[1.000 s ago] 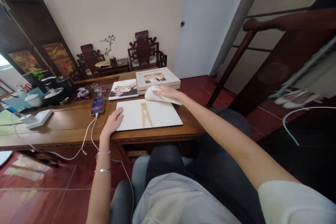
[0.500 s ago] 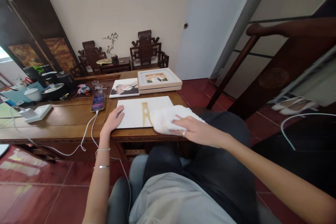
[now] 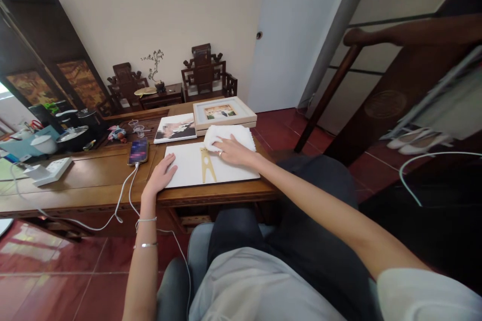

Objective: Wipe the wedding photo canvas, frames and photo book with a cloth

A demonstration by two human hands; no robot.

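Observation:
My left hand (image 3: 161,174) rests with its fingers apart on the left edge of a flat white board (image 3: 184,168) lying near the table's front edge. On the board's middle is a flat gold piece (image 3: 208,166), shaped like a letter A with a wider top. My right hand (image 3: 234,151), with a ring on it, presses down on a fluffy white cloth (image 3: 241,134). The cloth lies bunched over the board's upper right part, just right of the gold piece's top, against the framed picture side. Part of the cloth is hidden under the fingers.
Behind the board lie an unframed picture (image 3: 175,129) and stacked wooden frames (image 3: 244,119). A phone (image 3: 138,150) with a white cable (image 3: 124,195) is at left, near a power strip (image 3: 54,171). A dark wooden chair (image 3: 380,93) stands at right.
My right hand has moved the white cloth up and left, from the board's lower right corner to its upper right part. The board's lower right corner is now uncovered. My left hand stays in place.

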